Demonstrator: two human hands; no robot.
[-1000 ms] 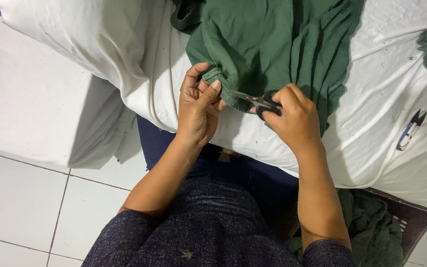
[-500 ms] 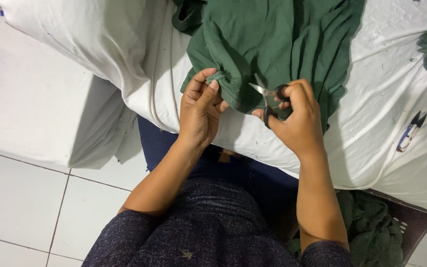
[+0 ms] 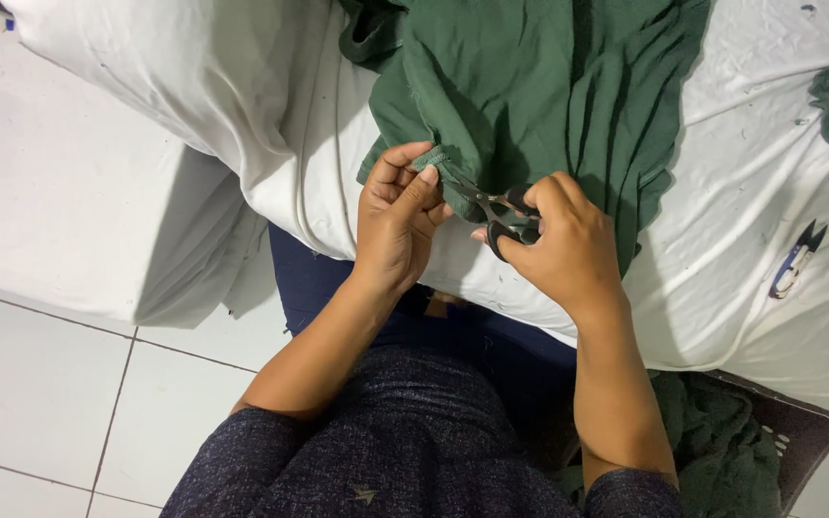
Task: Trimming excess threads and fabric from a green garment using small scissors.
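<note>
Where it sits, basket (image 3: pixel 798 432) holds green cloth (image 3: pixel 712 451).

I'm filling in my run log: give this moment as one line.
left hand: pinches hem of dark green knit garment | right hand: small black-handled snips, blades at hem | surface: white cloth-covered table

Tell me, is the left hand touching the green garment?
Touching. In the head view, the left hand pinches the folded edge of the green garment between thumb and fingers, with no gap visible.
</note>
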